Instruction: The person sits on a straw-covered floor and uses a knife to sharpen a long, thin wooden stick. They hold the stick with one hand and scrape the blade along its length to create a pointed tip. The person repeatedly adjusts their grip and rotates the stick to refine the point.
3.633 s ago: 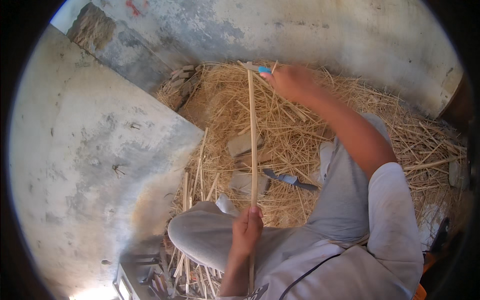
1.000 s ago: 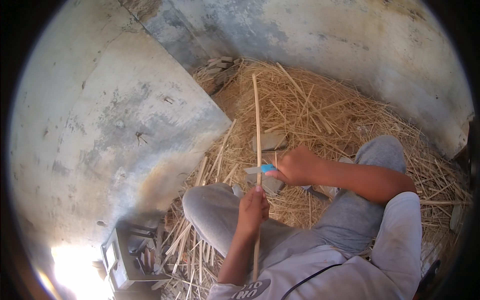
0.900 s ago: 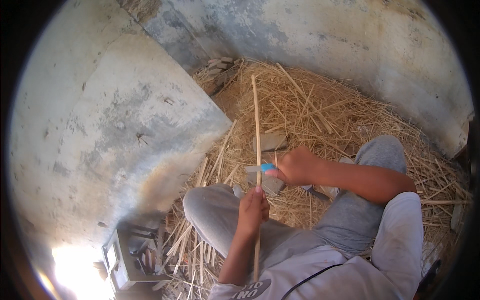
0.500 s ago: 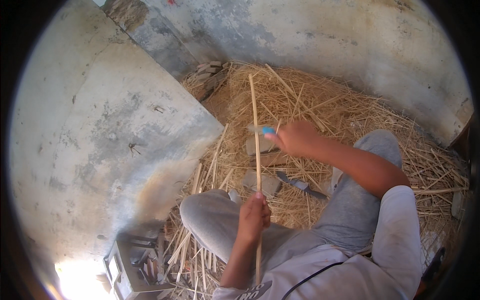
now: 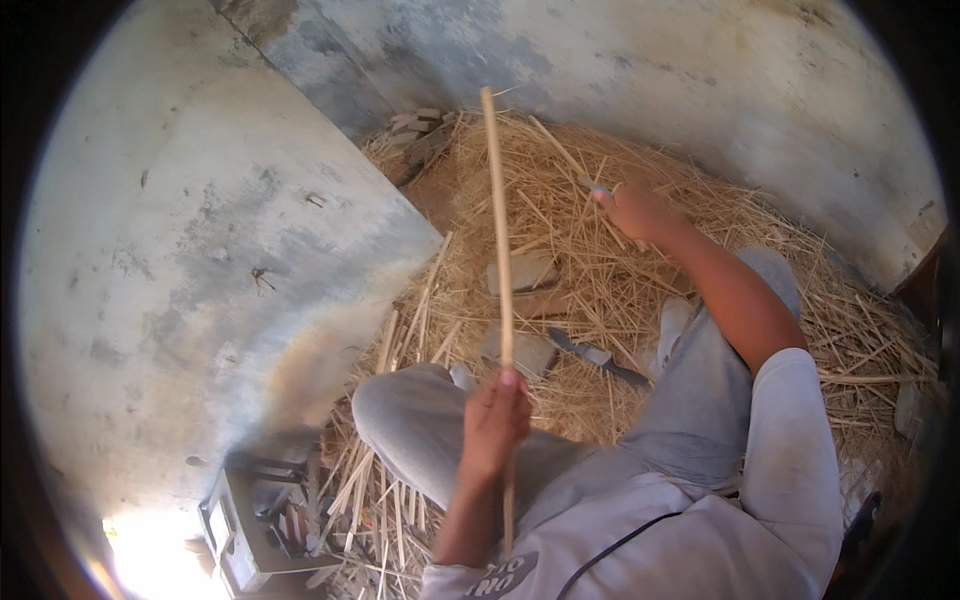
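Observation:
My left hand (image 5: 493, 420) is closed around the lower part of a long, pale bamboo strip (image 5: 499, 220), which stands almost straight up in view and runs down past my fist toward my lap. A thin sliver sticks out at its far end. Off to the right of the strip, and apart from it, my right hand (image 5: 640, 213) grips a small knife (image 5: 595, 187). The knife's blade points left, and my fingers hide most of its handle. A second, larger knife (image 5: 597, 357) with a dark blade lies on the ground between my bent legs.
Heaps of straw-coloured shavings and slivers (image 5: 640, 260) cover the ground. Flat stone blocks (image 5: 525, 272) lie among them ahead of me. Worn plastered walls (image 5: 230, 220) close in at the left and back. A grey metal frame (image 5: 240, 530) stands at lower left, beside loose strips (image 5: 395, 510).
My right hand with the knife has swung away from the strip, to the right and farther out. The strip's far end has risen and now reaches higher in view.

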The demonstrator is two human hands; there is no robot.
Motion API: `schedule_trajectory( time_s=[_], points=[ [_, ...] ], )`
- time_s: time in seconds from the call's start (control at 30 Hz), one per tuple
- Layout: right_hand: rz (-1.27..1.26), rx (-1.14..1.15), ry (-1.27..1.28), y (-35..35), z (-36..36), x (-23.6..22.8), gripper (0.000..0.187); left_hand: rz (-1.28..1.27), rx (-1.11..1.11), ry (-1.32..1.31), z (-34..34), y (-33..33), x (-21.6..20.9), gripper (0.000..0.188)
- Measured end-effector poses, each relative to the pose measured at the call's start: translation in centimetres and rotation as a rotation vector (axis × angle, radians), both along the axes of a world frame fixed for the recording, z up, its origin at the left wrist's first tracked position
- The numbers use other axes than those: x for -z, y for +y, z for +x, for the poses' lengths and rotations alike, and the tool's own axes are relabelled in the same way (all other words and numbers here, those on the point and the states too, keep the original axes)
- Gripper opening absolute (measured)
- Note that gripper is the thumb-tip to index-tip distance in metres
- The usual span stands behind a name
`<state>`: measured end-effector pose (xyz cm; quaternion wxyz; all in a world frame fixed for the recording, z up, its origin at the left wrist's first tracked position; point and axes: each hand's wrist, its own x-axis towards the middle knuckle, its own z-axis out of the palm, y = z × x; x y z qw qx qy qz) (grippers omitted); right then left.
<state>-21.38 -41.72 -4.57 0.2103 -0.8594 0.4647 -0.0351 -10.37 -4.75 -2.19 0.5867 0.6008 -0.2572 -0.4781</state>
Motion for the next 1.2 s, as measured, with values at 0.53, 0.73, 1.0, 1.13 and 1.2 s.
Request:
schedule_trajectory(
  time_s=[0.53,0.73,1.0,1.13,1.2],
  points=[
    [0.562,-0.205,0.602,0.9,0.4,17.8,0.043,0.922,0.607,-1.610,19.4,-4.4,0.2,0.023],
    [0.240,-0.263,0.538,11.9,-0.9,27.4,0.032,1.070,0.732,-1.667,22.9,-6.3,4.2,0.019],
    [0.199,-0.070,0.459,16.1,-1.6,31.8,0.034,1.094,0.943,-1.617,24.4,-9.5,2.6,0.019],
    [0.353,-0.058,0.307,14.7,-1.7,31.9,0.035,1.014,0.939,-1.540,23.9,-8.7,5.5,0.024],
    [0.484,0.012,0.244,14.0,-1.5,29.6,0.036,0.937,0.949,-1.473,22.6,-8.7,5.8,0.027]
  ],
)
